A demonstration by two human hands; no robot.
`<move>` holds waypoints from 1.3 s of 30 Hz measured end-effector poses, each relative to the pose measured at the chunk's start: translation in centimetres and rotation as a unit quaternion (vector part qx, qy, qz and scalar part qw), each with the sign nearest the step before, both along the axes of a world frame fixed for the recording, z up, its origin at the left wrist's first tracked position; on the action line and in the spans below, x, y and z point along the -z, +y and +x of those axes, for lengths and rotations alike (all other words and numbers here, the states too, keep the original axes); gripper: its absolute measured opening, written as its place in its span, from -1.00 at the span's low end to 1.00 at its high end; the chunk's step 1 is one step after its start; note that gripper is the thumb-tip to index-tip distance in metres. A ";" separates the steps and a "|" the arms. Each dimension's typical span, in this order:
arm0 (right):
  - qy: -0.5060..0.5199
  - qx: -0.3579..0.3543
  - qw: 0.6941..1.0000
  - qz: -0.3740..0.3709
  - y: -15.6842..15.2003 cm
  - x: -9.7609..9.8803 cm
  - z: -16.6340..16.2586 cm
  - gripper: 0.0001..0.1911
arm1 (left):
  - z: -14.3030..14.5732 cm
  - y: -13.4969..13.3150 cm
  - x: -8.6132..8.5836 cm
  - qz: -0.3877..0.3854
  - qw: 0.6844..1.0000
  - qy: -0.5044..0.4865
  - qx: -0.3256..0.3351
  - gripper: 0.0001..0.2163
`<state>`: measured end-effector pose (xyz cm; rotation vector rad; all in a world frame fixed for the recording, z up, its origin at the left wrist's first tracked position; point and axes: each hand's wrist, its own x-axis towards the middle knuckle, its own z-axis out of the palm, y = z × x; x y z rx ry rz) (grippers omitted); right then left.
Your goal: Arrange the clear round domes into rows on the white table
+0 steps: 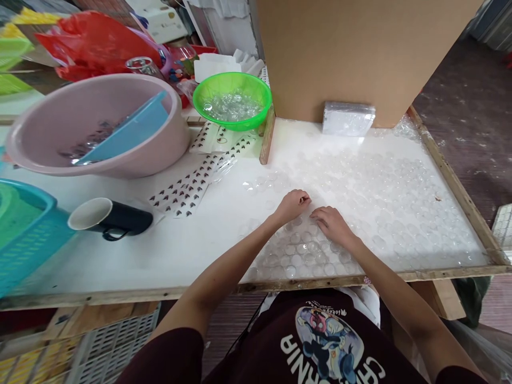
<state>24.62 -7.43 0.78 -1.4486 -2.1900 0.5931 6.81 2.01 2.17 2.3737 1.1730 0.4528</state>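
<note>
Clear round glass discs (298, 248) lie spread over the white tabletop under and around both hands. My left hand (294, 206) is just above them, its fingers curled and the tips pressed together. Whatever is in that pinch is too small to make out. Close by on the right, my right hand (333, 223) rests low over the discs with its fingers stretched out toward the left hand. Its fingertips seem to touch the discs, and no held thing shows there.
A black mug (134, 217) lies on its side at left, near sticker sheets (184, 193). Behind stand a pink basin (160, 154) with a blue scoop (132, 133) and a green bowl (240, 126) of clear pieces. A cardboard box (344, 53) and wooden edging (452, 178) bound the right side.
</note>
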 end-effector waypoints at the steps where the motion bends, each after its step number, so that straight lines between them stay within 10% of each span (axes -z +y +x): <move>1: -0.012 -0.016 1.000 0.003 -0.1 -0.1 -0.1 -0.74 | 0.0 0.1 0.0 -0.001 1.000 0.005 -0.005 -0.79; 14: -0.104 -0.082 0.991 0.024 0.9 -1.5 -4.2 -0.75 | -2.3 0.7 -1.4 0.072 0.984 0.124 -0.102 -0.82; 24: -0.061 -0.010 0.997 -0.046 1.1 -2.1 -3.8 -0.86 | -7.9 -5.5 -1.9 -0.030 0.997 0.049 0.056 -0.84; 39: 0.042 0.132 0.984 -0.112 1.9 -2.0 -1.9 -0.76 | -9.4 -4.9 -1.8 -0.127 0.983 -0.038 -0.125 -0.73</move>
